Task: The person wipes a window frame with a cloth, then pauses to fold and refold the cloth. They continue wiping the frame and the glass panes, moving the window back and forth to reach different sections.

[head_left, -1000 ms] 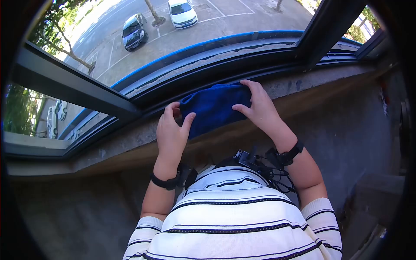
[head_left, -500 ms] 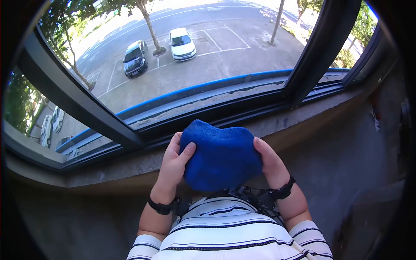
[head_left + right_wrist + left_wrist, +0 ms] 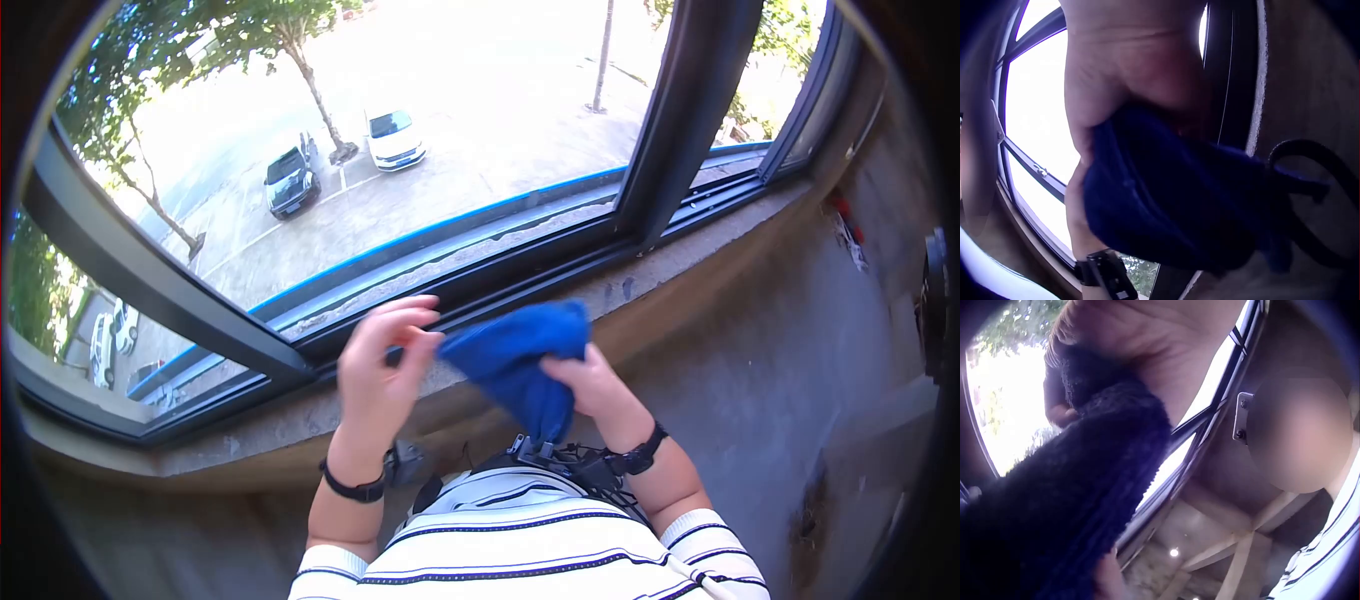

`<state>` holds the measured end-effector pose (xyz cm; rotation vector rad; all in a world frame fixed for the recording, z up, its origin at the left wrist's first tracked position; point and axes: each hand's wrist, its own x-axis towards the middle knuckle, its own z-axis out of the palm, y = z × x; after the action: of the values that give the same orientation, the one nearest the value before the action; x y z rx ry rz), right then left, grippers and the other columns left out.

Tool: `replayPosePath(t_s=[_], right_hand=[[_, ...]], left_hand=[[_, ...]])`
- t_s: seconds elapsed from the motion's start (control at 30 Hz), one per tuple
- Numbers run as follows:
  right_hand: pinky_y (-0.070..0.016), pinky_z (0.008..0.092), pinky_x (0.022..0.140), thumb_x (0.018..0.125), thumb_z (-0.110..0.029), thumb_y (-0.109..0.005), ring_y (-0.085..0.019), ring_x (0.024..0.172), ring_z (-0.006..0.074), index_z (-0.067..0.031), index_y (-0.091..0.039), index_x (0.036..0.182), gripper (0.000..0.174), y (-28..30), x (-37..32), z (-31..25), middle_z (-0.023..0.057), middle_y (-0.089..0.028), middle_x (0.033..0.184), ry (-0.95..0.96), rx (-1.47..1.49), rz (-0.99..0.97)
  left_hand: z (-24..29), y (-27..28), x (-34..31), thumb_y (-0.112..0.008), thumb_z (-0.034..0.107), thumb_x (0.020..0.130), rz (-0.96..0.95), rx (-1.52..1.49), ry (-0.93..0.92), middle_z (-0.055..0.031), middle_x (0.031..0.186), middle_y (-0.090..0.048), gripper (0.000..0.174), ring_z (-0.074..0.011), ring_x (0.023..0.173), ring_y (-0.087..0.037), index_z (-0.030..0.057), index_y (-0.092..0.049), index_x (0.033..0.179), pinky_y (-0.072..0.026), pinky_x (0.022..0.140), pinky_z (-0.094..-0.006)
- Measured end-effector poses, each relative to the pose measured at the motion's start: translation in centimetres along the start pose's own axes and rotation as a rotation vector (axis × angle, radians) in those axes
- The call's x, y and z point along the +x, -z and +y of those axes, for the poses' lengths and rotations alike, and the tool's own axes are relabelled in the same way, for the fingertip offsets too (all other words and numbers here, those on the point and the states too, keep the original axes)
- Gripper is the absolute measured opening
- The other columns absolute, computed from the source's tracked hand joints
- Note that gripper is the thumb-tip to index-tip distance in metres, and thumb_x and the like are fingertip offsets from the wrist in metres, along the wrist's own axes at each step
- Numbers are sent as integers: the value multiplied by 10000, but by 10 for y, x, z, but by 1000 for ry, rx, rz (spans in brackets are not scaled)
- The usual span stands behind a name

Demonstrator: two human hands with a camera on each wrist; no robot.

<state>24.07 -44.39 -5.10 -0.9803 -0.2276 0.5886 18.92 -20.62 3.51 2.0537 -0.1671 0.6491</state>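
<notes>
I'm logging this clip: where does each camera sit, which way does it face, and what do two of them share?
Head: worn on the head, facing forward and down over the blue cloth towards the window frame; left hand, right hand and striped shirt show.
Left wrist: on that wrist, facing past left hand and cloth towards ceiling beams; striped shirt and blurred head show.
Right wrist: on that wrist, facing right hand and cloth; the left wrist's black band shows.
Shared: both wrist views show cloth and window frame.
</notes>
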Motion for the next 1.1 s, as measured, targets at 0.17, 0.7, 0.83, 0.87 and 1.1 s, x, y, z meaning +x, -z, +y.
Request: replayPosePath(t_s=[0.17, 0.7, 0.83, 0.87, 1.1], right_hand=[[-509, 420, 921, 925, -223, -548, -629, 1018, 248, 9, -514, 1229, 384, 22, -14, -85, 135, -622, 1124, 520, 217, 469], [-83, 594, 1146, 675, -114, -701, -180, 1419, 437, -45, -411, 1384, 769, -28, 134, 53, 238, -269, 1504, 786, -1587, 14], [-275, 370, 1143, 830, -42, -542, -357, 1377, 229, -90, -450, 1396, 576, -100, 152, 94, 66, -347, 1514, 882, -1524, -493], [-312, 346, 1116, 885, -109, -529, -397, 1346, 233, -97, -470, 1382, 501, -116, 163, 104, 70, -389, 1487, 840, -1272, -575], [-383, 346, 1048, 963, -157, -472, -510, 1231, 257, -137, -551, 1310, 357, -97, 152, 40, 79, -535, 1354, 724, -1274, -613]], left_hand=[[-72, 56, -65, -570, 7, 902, 615, 426, -164, -173, 1298, -514, 214, -282, 1195, -498, 25, -536, 1113, -386, 1022, -392], [-168, 47, -80, -605, 201, 909, 596, 882, 42, -274, 1557, 25, 916, -438, 1443, -13, -6, 65, 1496, -61, 1166, -488], [-179, 50, -84, -600, 184, 901, 602, 901, 57, -284, 1553, 12, 903, -436, 1444, -14, -33, 48, 1491, -60, 1168, -491], [-181, 51, -85, -600, 184, 901, 601, 905, 51, -284, 1553, 12, 903, -436, 1444, -14, -33, 48, 1491, -60, 1168, -491], [-168, 50, -81, -566, 163, 914, 596, 898, 93, -283, 1554, -2, 850, -434, 1444, -26, -45, 24, 1490, -57, 1172, -477]])
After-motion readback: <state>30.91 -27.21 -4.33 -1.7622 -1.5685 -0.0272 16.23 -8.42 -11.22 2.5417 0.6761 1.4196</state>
